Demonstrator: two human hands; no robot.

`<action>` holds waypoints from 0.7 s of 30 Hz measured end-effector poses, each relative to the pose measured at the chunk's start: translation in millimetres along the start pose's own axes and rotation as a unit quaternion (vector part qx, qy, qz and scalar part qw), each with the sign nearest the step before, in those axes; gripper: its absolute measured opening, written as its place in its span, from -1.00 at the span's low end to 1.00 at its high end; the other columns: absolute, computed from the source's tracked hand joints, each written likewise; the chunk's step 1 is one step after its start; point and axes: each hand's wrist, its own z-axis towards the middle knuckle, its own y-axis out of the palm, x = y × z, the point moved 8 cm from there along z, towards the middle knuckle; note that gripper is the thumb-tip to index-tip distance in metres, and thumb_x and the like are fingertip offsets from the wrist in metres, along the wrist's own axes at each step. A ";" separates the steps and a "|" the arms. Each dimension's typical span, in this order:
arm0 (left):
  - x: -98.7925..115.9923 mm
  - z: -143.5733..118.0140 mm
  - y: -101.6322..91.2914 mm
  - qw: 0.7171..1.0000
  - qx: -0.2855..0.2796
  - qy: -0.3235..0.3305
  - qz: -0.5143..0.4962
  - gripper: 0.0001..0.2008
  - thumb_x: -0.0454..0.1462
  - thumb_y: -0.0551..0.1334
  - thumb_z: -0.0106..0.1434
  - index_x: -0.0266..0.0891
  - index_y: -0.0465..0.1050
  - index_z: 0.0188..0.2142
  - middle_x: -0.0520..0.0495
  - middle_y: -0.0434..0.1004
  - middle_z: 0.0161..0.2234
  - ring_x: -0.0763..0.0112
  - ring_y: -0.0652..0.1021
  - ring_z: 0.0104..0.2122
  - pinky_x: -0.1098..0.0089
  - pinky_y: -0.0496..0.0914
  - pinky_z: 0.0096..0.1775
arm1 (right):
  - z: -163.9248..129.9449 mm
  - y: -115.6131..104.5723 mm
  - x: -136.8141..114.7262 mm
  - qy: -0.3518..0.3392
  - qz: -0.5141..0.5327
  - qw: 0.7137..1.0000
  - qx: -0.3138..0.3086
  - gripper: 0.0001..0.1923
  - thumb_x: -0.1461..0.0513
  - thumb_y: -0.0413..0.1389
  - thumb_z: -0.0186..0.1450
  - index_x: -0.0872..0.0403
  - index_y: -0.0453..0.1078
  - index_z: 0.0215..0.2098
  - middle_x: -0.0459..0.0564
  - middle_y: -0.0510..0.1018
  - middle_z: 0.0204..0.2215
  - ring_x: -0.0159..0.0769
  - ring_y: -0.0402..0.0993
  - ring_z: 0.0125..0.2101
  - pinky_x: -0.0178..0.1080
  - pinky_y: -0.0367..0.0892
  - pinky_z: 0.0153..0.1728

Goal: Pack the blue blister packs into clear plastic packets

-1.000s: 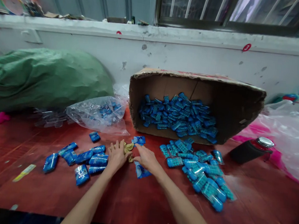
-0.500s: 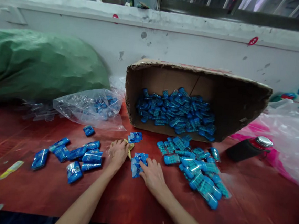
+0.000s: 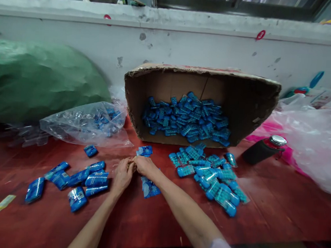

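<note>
- I am looking at a red table point(image 3: 158, 219) that is carrying everything, with a green sack point(image 3: 40, 79) sitting at its far left against the wall.
- A cardboard box point(image 3: 242, 95) is lying on its side at the back, its open mouth facing me, and blue blister packs point(image 3: 187, 118) are filling its lower wall.
- A clear plastic bag point(image 3: 85, 123) is lying left of the box; more clear plastic point(image 3: 315, 147) is heaped at the right, with a black bottle point(image 3: 262, 150) lying in front of it.
- A spill of blue packs point(image 3: 210, 177) is spreading right of the hands, and a row of wrapped blue packets point(image 3: 78, 178) is lying to their left.
- The left hand point(image 3: 122, 176) and right hand point(image 3: 144, 165) are meeting fingertip to fingertip, both pinched closed on something small between them that I cannot make out.
- One blue packet point(image 3: 150, 187) is lying flat on the table just under the right wrist; another point(image 3: 144, 150) is lying just beyond the fingertips.
</note>
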 end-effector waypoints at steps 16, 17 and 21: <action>22.3 -4.3 4.5 0.986 0.032 -0.042 0.161 -0.66 -0.17 -0.01 0.18 -0.27 0.32 -0.13 -0.30 0.30 -0.02 0.00 0.22 0.04 0.03 0.15 -0.06 | -127.4 1.6 35.9 0.062 -0.046 0.994 0.084 -0.78 0.23 -0.01 0.26 -0.07 0.36 -0.14 0.01 0.41 -0.13 -0.19 0.24 -0.19 -0.18 0.13 -0.22; 24.6 -8.6 -0.7 0.986 0.050 -0.047 0.149 -0.64 -0.16 -0.01 0.18 -0.29 0.30 -0.10 -0.32 0.27 0.01 -0.04 0.18 0.07 0.00 0.13 -0.04 | -130.5 3.3 34.5 0.071 -0.050 0.991 0.100 -0.78 0.23 -0.02 0.27 -0.06 0.36 -0.14 0.01 0.41 -0.14 -0.19 0.24 -0.19 -0.18 0.13 -0.22; 45.7 -43.5 -25.2 0.992 0.117 -0.036 0.002 -0.58 -0.16 0.05 0.16 -0.31 0.22 -0.01 -0.31 0.25 0.03 0.05 0.21 0.07 0.08 0.09 0.02 | -133.9 4.7 29.9 0.086 -0.053 0.986 0.133 -0.78 0.22 -0.02 0.27 -0.04 0.35 -0.13 0.03 0.43 -0.17 -0.19 0.25 -0.20 -0.18 0.11 -0.23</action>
